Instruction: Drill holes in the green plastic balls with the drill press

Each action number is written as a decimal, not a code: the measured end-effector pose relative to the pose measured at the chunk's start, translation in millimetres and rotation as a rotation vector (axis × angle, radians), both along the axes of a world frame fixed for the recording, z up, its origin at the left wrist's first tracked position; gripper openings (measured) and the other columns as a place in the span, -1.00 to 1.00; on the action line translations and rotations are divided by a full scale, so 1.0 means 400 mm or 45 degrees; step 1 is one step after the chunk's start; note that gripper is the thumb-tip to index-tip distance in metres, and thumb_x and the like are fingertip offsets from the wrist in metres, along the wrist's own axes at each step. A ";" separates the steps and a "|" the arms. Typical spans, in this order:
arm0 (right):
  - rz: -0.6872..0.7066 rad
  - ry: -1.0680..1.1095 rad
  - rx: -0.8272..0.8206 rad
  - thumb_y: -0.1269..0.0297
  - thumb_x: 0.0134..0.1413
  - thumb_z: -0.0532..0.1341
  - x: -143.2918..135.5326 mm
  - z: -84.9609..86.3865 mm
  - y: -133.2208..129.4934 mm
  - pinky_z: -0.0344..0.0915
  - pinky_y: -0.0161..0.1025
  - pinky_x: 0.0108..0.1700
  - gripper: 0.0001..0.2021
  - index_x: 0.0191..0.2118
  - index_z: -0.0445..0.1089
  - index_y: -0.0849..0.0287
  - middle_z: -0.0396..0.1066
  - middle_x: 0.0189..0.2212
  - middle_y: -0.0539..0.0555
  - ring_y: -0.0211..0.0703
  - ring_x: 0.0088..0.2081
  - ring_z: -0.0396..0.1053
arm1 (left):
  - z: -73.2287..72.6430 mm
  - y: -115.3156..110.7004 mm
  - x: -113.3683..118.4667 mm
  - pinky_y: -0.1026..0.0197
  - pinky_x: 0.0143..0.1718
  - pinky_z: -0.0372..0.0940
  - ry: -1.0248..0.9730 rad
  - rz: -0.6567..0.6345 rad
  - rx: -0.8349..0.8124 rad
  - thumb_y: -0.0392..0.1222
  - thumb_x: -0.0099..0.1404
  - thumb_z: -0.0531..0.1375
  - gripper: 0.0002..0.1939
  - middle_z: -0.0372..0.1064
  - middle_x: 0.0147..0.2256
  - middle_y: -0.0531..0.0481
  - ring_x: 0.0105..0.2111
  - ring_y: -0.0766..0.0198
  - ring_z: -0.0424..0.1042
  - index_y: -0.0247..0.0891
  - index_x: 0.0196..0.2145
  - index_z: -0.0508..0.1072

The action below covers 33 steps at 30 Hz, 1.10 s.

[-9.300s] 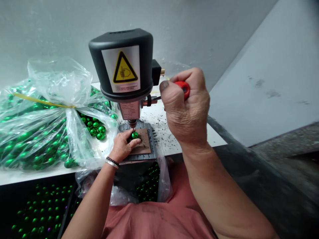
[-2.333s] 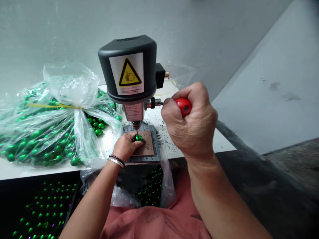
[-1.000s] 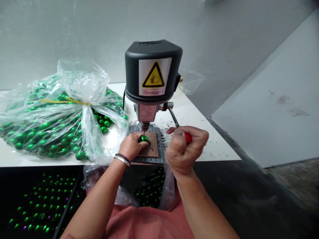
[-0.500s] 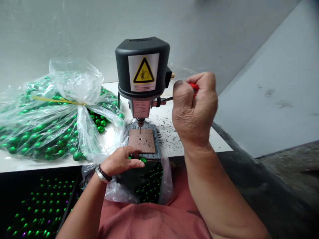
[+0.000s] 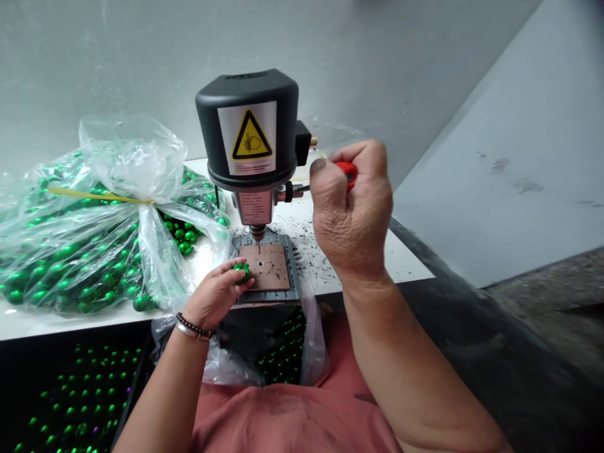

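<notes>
A black bench drill press (image 5: 248, 132) stands on the white table, its thin bit pointing down at a brown square board (image 5: 271, 267) with a small hole. The board lies on the drill's grey base (image 5: 293, 267). My left hand (image 5: 214, 292) pinches a shiny green ball (image 5: 241, 272) at the board's left edge, left of the bit and apart from it. Higher up on the right, my right hand (image 5: 353, 211) is wrapped around the red knob (image 5: 348, 175) of the drill's feed lever.
To the left lies a clear plastic bag (image 5: 89, 233) full of green balls, tied with a yellow strip. Dark shavings (image 5: 314, 251) litter the white table (image 5: 401, 264). Below its edge are a black tray (image 5: 28, 371) holding green balls and an opened plastic bag (image 5: 314, 346) with more.
My left hand has risen from the table's front edge to the board, now with a green ball in its fingers. My right hand stays on the knob. The whole view has shifted slightly.
</notes>
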State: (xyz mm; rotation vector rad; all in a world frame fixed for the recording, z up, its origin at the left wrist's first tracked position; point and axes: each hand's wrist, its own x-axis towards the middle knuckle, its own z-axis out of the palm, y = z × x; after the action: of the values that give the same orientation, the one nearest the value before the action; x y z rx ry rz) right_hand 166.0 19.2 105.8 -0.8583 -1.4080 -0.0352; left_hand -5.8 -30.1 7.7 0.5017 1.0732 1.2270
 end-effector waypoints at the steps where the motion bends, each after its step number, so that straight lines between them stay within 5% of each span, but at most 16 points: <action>1: -0.009 0.001 -0.010 0.21 0.12 0.04 -0.001 0.001 -0.002 0.20 -0.44 -0.47 -0.86 -0.39 0.14 0.13 0.13 -0.56 -0.12 -0.48 -0.54 0.16 | 0.000 -0.003 0.000 0.26 -0.24 0.34 0.044 -0.012 0.018 -0.43 -0.03 0.23 -0.70 0.37 -0.43 0.02 -0.42 0.39 0.39 -0.36 -0.27 0.40; 6: -0.036 -0.001 -0.102 0.21 0.11 0.05 -0.004 0.006 -0.014 0.18 -0.46 -0.49 -0.86 -0.40 0.12 0.13 0.09 -0.57 -0.13 -0.50 -0.56 0.11 | -0.028 0.006 -0.006 0.19 -0.21 0.32 0.548 -0.107 0.146 -0.23 -0.01 0.28 -0.47 0.38 -0.33 0.02 -0.35 0.34 0.39 -0.29 -0.05 0.30; 10: -0.040 0.008 -0.142 0.18 0.10 0.05 -0.003 0.008 -0.019 0.19 -0.46 -0.49 -0.85 -0.40 0.11 0.13 0.11 -0.56 -0.12 -0.48 -0.56 0.10 | -0.055 0.036 -0.013 0.13 -0.18 0.31 1.168 -0.137 0.303 -0.14 0.02 0.24 -0.56 0.42 -0.28 -0.05 -0.25 0.22 0.41 -0.30 -0.12 0.34; 14: -0.015 0.019 -0.180 0.18 0.09 0.05 -0.002 0.007 -0.021 0.18 -0.45 -0.50 -0.84 -0.40 0.11 0.13 0.10 -0.58 -0.12 -0.48 -0.58 0.07 | -0.047 0.054 -0.004 0.11 -0.10 0.26 1.497 -0.206 0.363 -0.13 0.11 0.17 -0.61 0.45 -0.20 -0.09 -0.18 0.18 0.41 -0.28 -0.09 0.37; 22: 0.003 -0.004 -0.174 0.16 0.12 0.03 0.002 0.001 -0.024 0.16 -0.46 -0.48 -0.85 -0.37 0.12 0.12 0.04 -0.57 -0.12 -0.49 -0.55 0.13 | -0.015 0.060 0.025 0.17 -0.08 0.24 1.738 -0.351 0.303 -0.16 0.17 0.12 -0.56 0.45 -0.13 -0.09 -0.14 0.17 0.40 -0.28 0.02 0.36; 33: 0.032 0.012 -0.193 0.17 0.10 0.04 0.005 0.002 -0.025 0.18 -0.49 -0.49 -0.85 -0.39 0.12 0.12 0.06 -0.58 -0.14 -0.52 -0.58 0.09 | -0.021 0.096 0.033 0.22 -0.19 0.25 1.760 -0.485 0.471 -0.10 0.13 0.15 -0.66 0.46 -0.23 0.00 -0.23 0.21 0.40 -0.21 -0.13 0.45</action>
State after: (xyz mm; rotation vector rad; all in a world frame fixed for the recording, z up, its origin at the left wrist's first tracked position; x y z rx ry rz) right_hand 167.9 9.0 106.5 -0.9642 -1.4260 0.0961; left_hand 7.3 8.4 -0.6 1.9063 1.7326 0.6176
